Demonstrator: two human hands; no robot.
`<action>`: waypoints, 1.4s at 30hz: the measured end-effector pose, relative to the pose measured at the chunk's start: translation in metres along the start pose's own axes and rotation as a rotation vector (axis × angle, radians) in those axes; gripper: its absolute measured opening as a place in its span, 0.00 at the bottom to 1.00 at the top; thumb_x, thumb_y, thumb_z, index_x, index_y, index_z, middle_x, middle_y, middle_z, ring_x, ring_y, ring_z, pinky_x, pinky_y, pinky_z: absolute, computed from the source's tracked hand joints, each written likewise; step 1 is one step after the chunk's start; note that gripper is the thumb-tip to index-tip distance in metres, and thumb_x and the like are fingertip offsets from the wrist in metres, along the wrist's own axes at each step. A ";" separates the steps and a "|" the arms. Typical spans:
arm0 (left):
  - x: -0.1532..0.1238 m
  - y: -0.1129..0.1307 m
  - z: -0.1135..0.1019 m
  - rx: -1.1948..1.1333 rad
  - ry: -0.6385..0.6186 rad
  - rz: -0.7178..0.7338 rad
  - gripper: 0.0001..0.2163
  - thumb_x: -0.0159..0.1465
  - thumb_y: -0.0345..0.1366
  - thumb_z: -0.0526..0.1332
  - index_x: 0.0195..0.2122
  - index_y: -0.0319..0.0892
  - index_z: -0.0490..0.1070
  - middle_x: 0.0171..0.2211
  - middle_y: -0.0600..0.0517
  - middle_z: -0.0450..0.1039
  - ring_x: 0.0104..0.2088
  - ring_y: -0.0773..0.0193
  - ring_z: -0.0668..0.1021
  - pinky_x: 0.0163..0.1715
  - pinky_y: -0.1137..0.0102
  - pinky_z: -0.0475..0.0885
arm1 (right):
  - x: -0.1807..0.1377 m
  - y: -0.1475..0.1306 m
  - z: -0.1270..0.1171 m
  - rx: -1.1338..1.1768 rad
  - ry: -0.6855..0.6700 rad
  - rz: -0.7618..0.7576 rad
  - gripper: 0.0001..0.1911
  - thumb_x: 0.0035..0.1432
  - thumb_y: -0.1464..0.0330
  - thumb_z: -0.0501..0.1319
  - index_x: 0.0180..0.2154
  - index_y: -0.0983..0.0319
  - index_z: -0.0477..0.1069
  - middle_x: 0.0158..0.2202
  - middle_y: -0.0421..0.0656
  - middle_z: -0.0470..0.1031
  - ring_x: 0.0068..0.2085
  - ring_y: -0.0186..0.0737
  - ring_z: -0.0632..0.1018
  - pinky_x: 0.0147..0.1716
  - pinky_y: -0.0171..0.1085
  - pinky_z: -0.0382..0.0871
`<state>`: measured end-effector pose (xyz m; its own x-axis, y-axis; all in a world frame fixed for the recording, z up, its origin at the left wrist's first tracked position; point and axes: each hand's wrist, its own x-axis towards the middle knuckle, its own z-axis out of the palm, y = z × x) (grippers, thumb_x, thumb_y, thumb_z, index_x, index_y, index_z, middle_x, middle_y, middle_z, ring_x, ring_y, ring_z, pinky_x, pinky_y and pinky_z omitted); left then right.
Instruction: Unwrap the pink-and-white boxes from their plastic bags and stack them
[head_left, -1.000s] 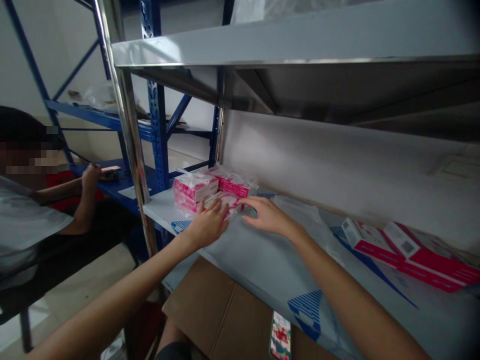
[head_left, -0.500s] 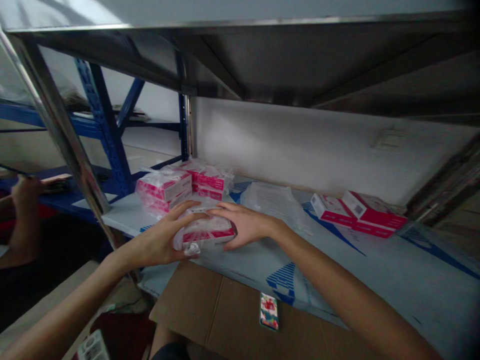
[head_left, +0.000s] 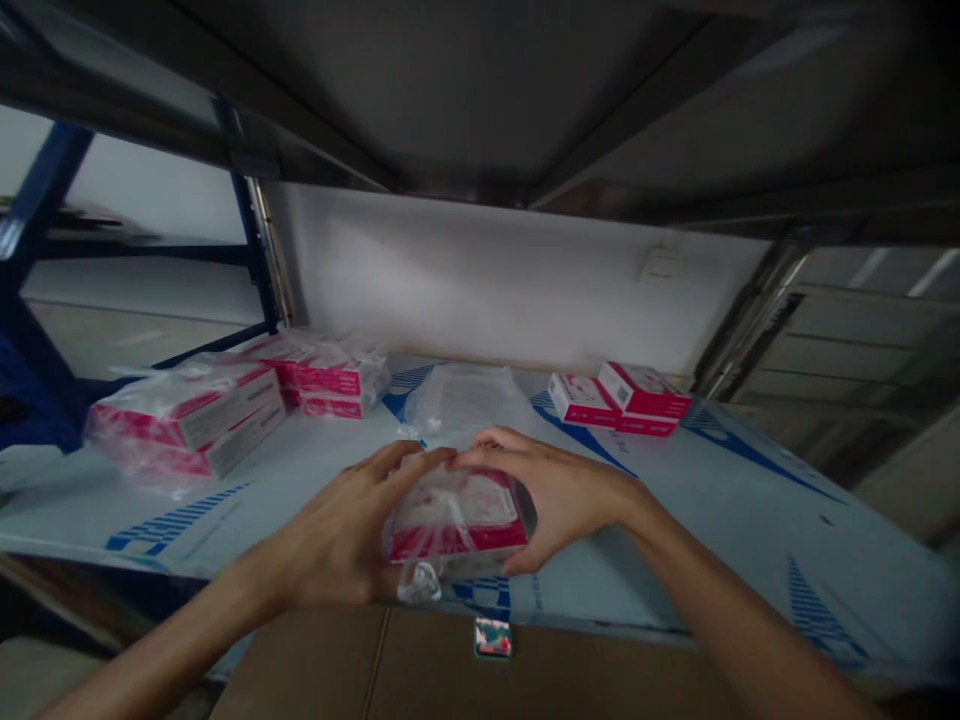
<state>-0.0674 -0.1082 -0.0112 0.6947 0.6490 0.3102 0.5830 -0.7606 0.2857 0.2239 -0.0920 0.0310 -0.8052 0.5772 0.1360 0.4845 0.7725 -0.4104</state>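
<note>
Both hands close on one wrapped pack of pink-and-white boxes at the front of the shelf. The wrapped pack sits just above or on the shelf's front strip; which one cannot be told. Its long axis runs left to right, roughly along the shelf's front edge, and its broad printed face is turned up and toward the camera. A loose tail of clear plastic hangs from its lower left corner.

The left hand wraps the left end, with the fingers curled over the far edge and the thumb low at the near side. The right hand cups the right end the same way. The fingertips of the two hands nearly meet over the far edge, so the pack lies clamped between the two palms.

Farther back on the shelf lie a large bundle at the left, a second bundle behind it, an empty plastic bag just beyond the hands, and two loose boxes to the right. Below the shelf edge are brown cardboard and a phone lying on it.
</note>
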 end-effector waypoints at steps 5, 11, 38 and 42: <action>0.067 0.000 -0.008 -0.048 -0.055 0.118 0.42 0.59 0.48 0.68 0.70 0.54 0.49 0.65 0.46 0.63 0.60 0.50 0.72 0.59 0.58 0.70 | -0.020 0.030 -0.031 -0.017 0.026 0.078 0.53 0.40 0.51 0.75 0.66 0.50 0.58 0.59 0.44 0.65 0.61 0.47 0.69 0.64 0.46 0.63; 0.101 -0.023 -0.005 0.000 -0.157 0.168 0.42 0.57 0.49 0.70 0.69 0.52 0.53 0.64 0.46 0.64 0.63 0.47 0.69 0.59 0.57 0.69 | -0.011 0.064 -0.022 0.000 0.028 0.106 0.53 0.39 0.52 0.76 0.65 0.52 0.60 0.57 0.45 0.67 0.59 0.47 0.70 0.63 0.47 0.64; 0.096 -0.037 0.022 -0.154 0.145 0.488 0.19 0.61 0.28 0.60 0.55 0.40 0.67 0.47 0.45 0.71 0.50 0.53 0.71 0.52 0.56 0.70 | -0.005 0.077 0.021 -0.031 0.371 -0.174 0.20 0.63 0.66 0.58 0.55 0.62 0.67 0.51 0.49 0.75 0.52 0.44 0.73 0.55 0.50 0.68; 0.094 -0.033 0.024 -0.156 0.102 0.479 0.18 0.60 0.24 0.57 0.51 0.41 0.66 0.45 0.47 0.71 0.50 0.55 0.71 0.52 0.59 0.71 | -0.001 0.072 0.025 -0.091 0.414 -0.209 0.21 0.59 0.66 0.61 0.54 0.63 0.68 0.50 0.49 0.75 0.51 0.44 0.73 0.53 0.49 0.69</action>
<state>-0.0111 -0.0220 -0.0132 0.8190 0.2330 0.5243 0.1344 -0.9663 0.2194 0.2513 -0.0432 -0.0211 -0.6934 0.4496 0.5630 0.3696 0.8928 -0.2577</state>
